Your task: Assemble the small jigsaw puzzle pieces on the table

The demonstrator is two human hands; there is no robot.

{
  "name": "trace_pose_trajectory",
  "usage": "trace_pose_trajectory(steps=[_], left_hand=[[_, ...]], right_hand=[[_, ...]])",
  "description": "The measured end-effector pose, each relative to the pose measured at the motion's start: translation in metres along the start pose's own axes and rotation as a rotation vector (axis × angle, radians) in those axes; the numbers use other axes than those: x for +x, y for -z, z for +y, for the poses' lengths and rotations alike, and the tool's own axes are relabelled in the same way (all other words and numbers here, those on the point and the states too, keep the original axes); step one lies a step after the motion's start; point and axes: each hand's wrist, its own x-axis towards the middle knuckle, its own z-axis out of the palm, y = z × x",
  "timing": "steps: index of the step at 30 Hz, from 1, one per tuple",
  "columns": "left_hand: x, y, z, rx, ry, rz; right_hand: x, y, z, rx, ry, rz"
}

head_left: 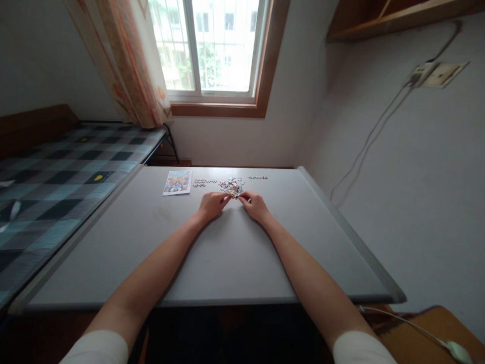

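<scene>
A loose heap of small jigsaw puzzle pieces (232, 184) lies toward the far side of the grey table. At its near edge my left hand (214, 204) pinches a tiny puzzle piece between thumb and finger. Facing it from the right, my right hand (255, 205) is also closed at the fingertips on a puzzle piece; the fingertips almost meet, and the pieces there are too small to make out well. Left of the heap are short joined rows of pieces (199, 181). One more joined strip (258, 178) lies to the right. A colourful picture sheet (177, 182) rests at the far left.
The grey table (227, 253) has raised edging along its sides. A bed with a checked cover (76, 167) stands to the left. Behind are a curtain (132, 65) and a window (223, 45). A cable (359, 151) hangs from the wall socket at right.
</scene>
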Motion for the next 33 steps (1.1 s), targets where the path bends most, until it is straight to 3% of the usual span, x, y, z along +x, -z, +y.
trace_pose_trajectory(steps=[9, 14, 17, 33], left_hand=[[0.0, 0.002, 0.002, 0.0, 0.022, -0.016], [0.0, 0.001, 0.001, 0.009, 0.018, -0.038], [0.0, 0.0, 0.001, 0.009, 0.01, -0.045], [0.0, 0.0, 0.001, 0.018, 0.01, -0.06]], right_hand=[[0.001, 0.0, 0.002, -0.205, -0.156, 0.036], [0.006, 0.018, 0.018, -0.329, -0.393, 0.085], [0.007, 0.028, 0.027, -0.403, -0.51, 0.051], [0.004, 0.031, 0.03, -0.481, -0.517, 0.037]])
